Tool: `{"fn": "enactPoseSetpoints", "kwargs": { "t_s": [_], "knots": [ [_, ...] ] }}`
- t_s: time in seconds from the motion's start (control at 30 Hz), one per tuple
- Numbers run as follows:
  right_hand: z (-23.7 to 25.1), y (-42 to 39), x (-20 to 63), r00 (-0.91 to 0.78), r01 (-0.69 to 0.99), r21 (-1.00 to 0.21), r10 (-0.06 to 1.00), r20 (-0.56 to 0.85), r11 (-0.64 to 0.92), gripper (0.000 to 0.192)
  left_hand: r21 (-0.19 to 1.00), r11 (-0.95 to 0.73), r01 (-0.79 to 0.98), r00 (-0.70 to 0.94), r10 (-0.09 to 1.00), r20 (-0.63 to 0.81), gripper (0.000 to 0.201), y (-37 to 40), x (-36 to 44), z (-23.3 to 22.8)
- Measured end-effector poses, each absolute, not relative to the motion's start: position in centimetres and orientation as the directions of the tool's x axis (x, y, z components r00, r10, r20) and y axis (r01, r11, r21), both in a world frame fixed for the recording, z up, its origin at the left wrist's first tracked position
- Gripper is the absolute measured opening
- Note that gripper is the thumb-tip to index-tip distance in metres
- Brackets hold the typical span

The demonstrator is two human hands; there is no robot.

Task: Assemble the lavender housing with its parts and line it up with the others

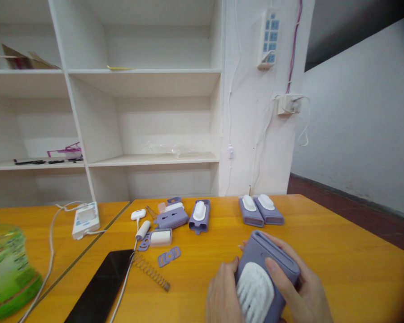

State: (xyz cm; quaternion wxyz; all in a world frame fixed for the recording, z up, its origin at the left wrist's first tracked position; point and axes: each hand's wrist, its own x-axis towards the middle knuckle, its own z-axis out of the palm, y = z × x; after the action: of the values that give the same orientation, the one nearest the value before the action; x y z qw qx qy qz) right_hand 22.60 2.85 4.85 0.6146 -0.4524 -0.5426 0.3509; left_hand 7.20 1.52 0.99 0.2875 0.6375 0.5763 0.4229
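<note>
Both hands hold a purple-grey plastic case [267, 244] above the near right part of the table. On its face sits a white oval piece [256, 291] with streaked markings. My left hand [224, 294] is closed along the case's left side. My right hand [303, 282] wraps the right side, its thumb pressed on the face beside the white oval. Farther back, two similar purple cases [252, 217] with white ovals lie side by side. Another such case [199, 220] lies left of them, with a bare-looking purple shell [171, 218] next to it.
Flat purple plates [169, 256], a small clear-and-white box [160, 237] and a metal spring [151, 271] lie left of my hands. Nearer are a black phone [103, 287] and a white cable [123, 291]. At far left stand a green bottle [10, 273] and a power strip [86, 220]. White shelves [144, 74] rise behind.
</note>
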Motion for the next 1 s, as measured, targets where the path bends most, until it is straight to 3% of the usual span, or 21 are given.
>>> {"fn": "enactPoseSetpoints", "kwargs": {
  "t_s": [0.13,0.27,0.37,0.47,0.53,0.67,0.8,0.9,1.0],
  "knots": [
    [5.7,3.9,23.6,0.033,0.104,-0.932,0.935,0.353,0.348,0.057,0.799,-0.281,0.531,0.011,0.946,0.325,0.09,1.5,6.1,2.4],
    [5.7,5.9,24.9,-0.197,0.052,-0.957,0.942,0.271,0.286,0.069,0.607,-0.482,0.632,0.167,0.85,0.5,0.082,2.4,2.6,3.7],
    [5.0,7.0,25.9,-0.392,-0.014,-0.987,0.907,0.151,0.159,0.075,0.493,-0.558,0.668,0.413,0.829,0.377,0.091,3.1,0.5,4.3],
    [4.5,7.3,26.6,-0.417,-0.015,-0.999,0.907,0.054,0.052,0.047,0.463,-0.554,0.692,0.485,0.832,0.27,0.097,3.6,0.1,4.0],
    [4.4,7.5,26.8,-0.372,-0.032,-0.999,0.928,0.004,-0.008,0.038,0.441,-0.565,0.698,0.435,0.823,0.365,0.09,3.8,0.3,3.1],
    [4.6,8.9,28.3,-0.203,-0.164,-0.984,0.978,-0.037,-0.072,0.038,0.406,-0.571,0.713,0.267,0.757,0.596,0.069,4.3,0.6,0.2],
    [4.8,11.7,32.6,0.123,-0.346,-0.936,0.992,0.026,0.067,0.045,0.435,-0.496,0.752,0.245,0.822,0.514,0.07,4.9,0.9,-1.3],
    [4.1,13.4,36.8,0.396,-0.405,-0.88,0.915,0.078,0.25,0.048,0.465,-0.453,0.761,0.258,0.868,0.424,0.073,5.1,1.3,-1.3],
    [2.8,14.3,40.2,0.578,-0.401,-0.855,0.815,0.041,0.327,0.041,0.49,-0.451,0.746,0.268,0.877,0.398,0.074,5.2,1.7,-1.2]
  ]
}}
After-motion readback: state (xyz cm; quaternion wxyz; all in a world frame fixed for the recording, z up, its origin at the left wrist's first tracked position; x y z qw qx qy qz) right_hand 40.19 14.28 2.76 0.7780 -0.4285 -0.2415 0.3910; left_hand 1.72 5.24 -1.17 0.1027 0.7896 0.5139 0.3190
